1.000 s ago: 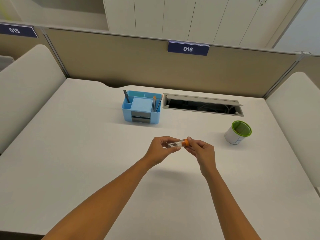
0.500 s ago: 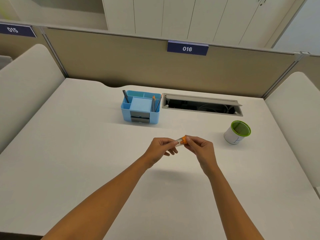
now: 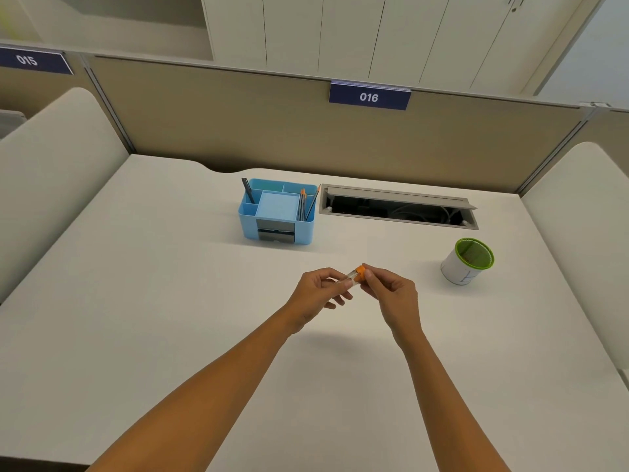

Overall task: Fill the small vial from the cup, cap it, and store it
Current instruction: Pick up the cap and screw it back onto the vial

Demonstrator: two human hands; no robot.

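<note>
**Vial held between both hands above mid-table**

Left hand (image 3: 320,291): thumb and forefinger pinched on the clear body of the small vial (image 3: 350,278); the other fingers curl loosely beneath. The vial is tilted, cap end raised toward the right, clear of the table (image 3: 143,301).

Right hand (image 3: 391,294): fingertips closed around the orange cap (image 3: 360,272) at the vial's upper end. Cap sits against the vial mouth; cannot tell whether it is screwed tight. Contents of the vial too small to make out.

Both forearms reach in from the near edge and meet over the middle of the white table. A soft shadow lies on the surface under the hands.

Cup (image 3: 467,261): white wall, green rim and green inside, with a blue mark on its side. Stands on the table to the right of the hands, well apart from them and leaning slightly in this wide-angle view.

Blue desk organizer (image 3: 277,212): behind the hands, toward the far edge. A dark pen (image 3: 248,195) stands in its left rear compartment; pencils (image 3: 306,206) with orange tips stand in the right one. A pale blue block fills the centre, and a dark slot shows on the front face.

Cable tray opening (image 3: 398,209): just right of the organizer, lid raised, cables visible inside.

Partition sign "016" (image 3: 369,96) hangs on the divider behind.
</note>
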